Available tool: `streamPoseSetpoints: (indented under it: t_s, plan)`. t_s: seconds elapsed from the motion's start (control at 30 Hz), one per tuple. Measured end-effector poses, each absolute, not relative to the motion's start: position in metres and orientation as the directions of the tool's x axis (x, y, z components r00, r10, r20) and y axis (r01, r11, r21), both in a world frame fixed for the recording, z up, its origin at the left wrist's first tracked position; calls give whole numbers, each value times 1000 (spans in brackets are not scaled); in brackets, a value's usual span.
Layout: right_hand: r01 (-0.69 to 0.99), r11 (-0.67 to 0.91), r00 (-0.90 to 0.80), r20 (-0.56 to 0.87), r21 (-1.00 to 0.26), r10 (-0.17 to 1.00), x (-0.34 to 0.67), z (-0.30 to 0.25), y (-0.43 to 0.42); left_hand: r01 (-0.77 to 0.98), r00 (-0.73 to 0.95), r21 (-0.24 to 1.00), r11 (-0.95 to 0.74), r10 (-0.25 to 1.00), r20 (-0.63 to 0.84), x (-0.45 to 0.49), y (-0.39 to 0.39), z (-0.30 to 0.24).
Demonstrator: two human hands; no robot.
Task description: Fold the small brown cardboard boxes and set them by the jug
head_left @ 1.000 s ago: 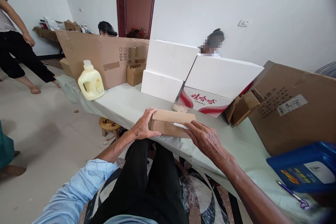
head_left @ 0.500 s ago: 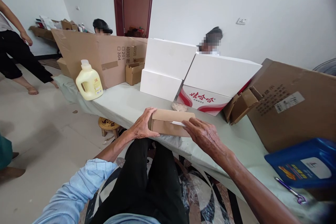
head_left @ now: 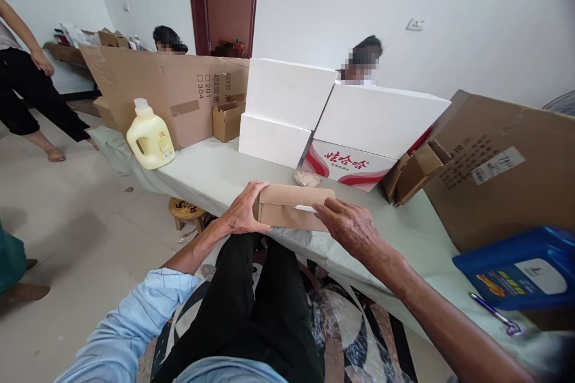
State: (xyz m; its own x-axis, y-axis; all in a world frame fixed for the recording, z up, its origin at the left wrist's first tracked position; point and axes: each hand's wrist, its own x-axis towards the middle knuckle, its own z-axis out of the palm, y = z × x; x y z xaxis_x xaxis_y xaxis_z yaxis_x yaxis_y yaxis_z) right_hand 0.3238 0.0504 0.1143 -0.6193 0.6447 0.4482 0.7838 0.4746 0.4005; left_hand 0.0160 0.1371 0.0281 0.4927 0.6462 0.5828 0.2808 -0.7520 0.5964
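Near the table's front edge, a small brown cardboard box lies on its side with a seam along its face. My left hand grips the box's left end, thumb below and fingers above. At the right end, my right hand pinches a thin flat white strip, whose tip lies at the seam between the flaps. I cannot make out what kind of strip it is. Behind the box sits a small clear plastic bag with pale contents.
White boxes stand stacked across the table. A yellow detergent jug is at left, beside a large cardboard sheet. A blue jug and a purple-handled tool lie at right. Two people sit beyond; another stands left.
The white strip has sunk lower toward the seam, and less of it shows. My right hand has shifted slightly with it. The left hand keeps its grip on the box.
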Motion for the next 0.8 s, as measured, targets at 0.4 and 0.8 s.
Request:
streamPoseSetpoints:
  t_s: [0.4, 0.8]
  plan:
    - [797, 459, -591, 345, 394, 729, 343, 122, 44, 306, 513, 553, -775, 624, 590, 18, 135, 28]
    - [921, 357, -383, 510, 152, 770, 446, 107, 33, 310, 485, 590, -745, 658, 576, 9, 133, 31]
